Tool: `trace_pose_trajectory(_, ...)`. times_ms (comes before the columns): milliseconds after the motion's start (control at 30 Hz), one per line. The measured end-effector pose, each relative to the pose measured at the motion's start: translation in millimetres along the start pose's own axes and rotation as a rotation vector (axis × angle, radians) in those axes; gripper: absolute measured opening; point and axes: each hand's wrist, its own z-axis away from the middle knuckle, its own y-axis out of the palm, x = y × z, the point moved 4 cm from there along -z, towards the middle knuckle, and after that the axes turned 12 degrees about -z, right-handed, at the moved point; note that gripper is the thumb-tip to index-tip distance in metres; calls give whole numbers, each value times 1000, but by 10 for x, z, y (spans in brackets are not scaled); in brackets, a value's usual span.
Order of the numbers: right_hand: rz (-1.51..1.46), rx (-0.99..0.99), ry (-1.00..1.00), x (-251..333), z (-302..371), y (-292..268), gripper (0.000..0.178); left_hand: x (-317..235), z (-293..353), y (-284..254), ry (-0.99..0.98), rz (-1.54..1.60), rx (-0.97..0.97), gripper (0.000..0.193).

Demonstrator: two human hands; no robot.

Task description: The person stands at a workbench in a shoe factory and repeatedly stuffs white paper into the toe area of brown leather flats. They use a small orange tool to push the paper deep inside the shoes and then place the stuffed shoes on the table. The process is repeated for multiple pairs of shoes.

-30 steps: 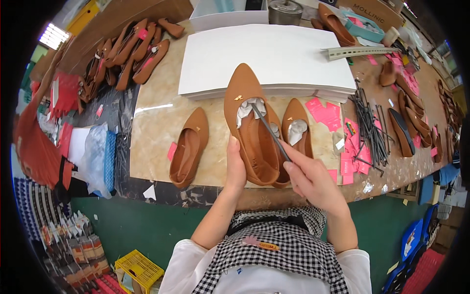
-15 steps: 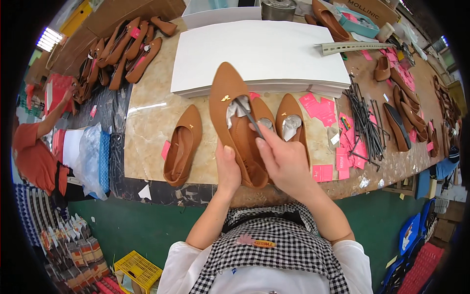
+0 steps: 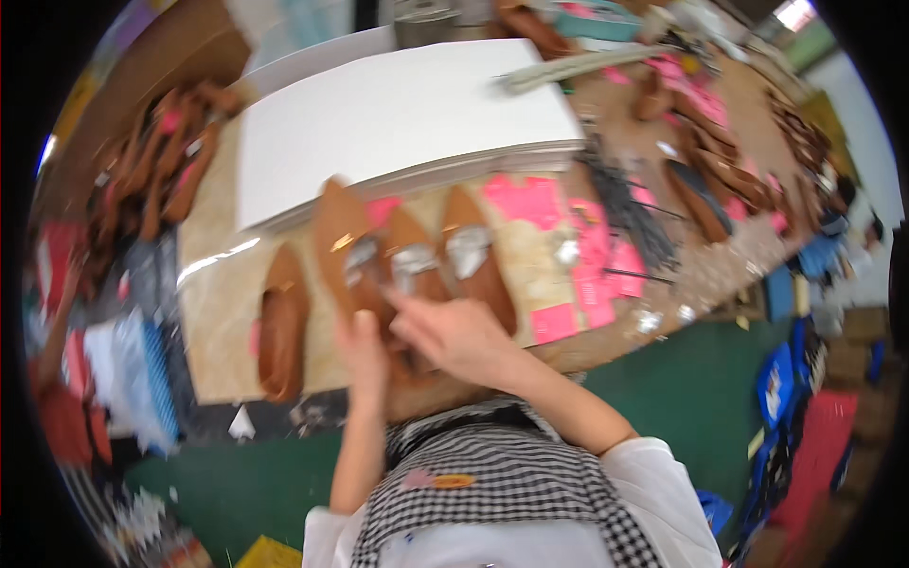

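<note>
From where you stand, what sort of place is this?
Most likely a shoemaking workshop. Tan pointed shoes lie in a row on the workbench, more brown shoe parts are heaped at its far-left corner, and pink paper tags are scattered beside a stack of white sheets.

**View swings, hands draw in**

The view has tilted and blurred since a second ago; the white board (image 3: 398, 118) now slants across the far side. The held shoe (image 3: 346, 251) has dropped lower, beside a second shoe (image 3: 409, 256). The right hand (image 3: 454, 336) has drawn nearer, finger extended. The left hand (image 3: 365, 355) grips lower.
</note>
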Motion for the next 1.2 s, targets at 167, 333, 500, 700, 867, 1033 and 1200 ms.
trace_pose_trajectory(167,-213,-563,122,-1131,508,-1832,41,-708,37,-367,120,-997,-116,50)
trace_pose_trajectory(333,1066,-738,377,-2438,1084,-3264,26,-481,35,1,-15,-730,116,50)
trace_pose_trajectory(500,841,-834,202,-2221,1209,-3418,19,-93,-157,447,-134,-426,234,52)
trace_pose_trajectory(700,-305,-487,322,-940,663,-1864,41,-246,88,616,-466,708,561,61)
trace_pose_trajectory(867,-559,-122,205,-57,272,-691,39,-403,-80,545,-158,426,246,59)
trace_pose_trajectory(1033,-560,-77,218,202,65,-479,38,-456,-108,418,59,244,111,60)
trace_pose_trajectory(1200,-274,-144,99,306,-3,-335,36,-106,-7,355,240,78,69,56)
